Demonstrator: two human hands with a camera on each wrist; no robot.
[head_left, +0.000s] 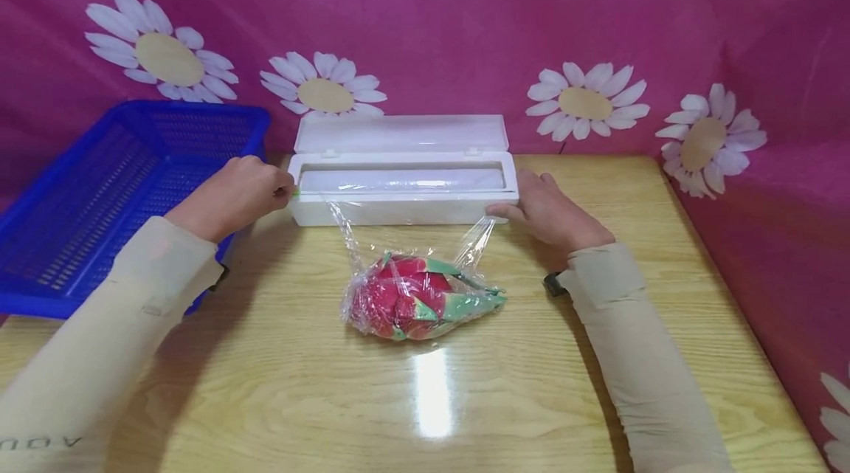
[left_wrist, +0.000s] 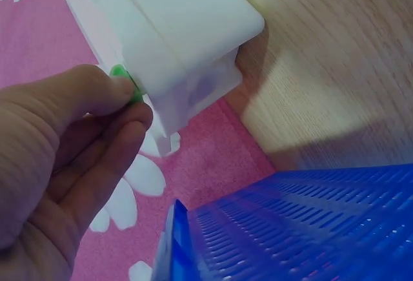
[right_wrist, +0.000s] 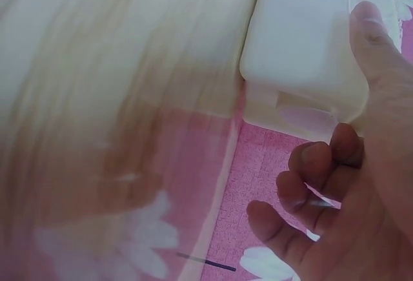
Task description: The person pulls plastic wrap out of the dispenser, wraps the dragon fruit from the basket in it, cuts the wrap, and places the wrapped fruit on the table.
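Note:
A white cling film dispenser (head_left: 405,211) lies along the back of the table with its lid (head_left: 401,133) raised. At its left end my left hand (head_left: 242,189) pinches a small green slider tab (left_wrist: 137,93) between thumb and fingers. My right hand (head_left: 558,211) grips the right end, its thumb along the front and the other fingers curled by the end face. Clear cling film (head_left: 473,240) stretches from the dispenser down to a red and green dragon fruit (head_left: 405,299), which lies on its side, wrapped in the film.
A blue plastic basket (head_left: 29,303) stands at the left, close to my left forearm. The wooden table (head_left: 505,399) reaches back to a magenta cloth (head_left: 451,30) with white flowers, which also hangs along the right side.

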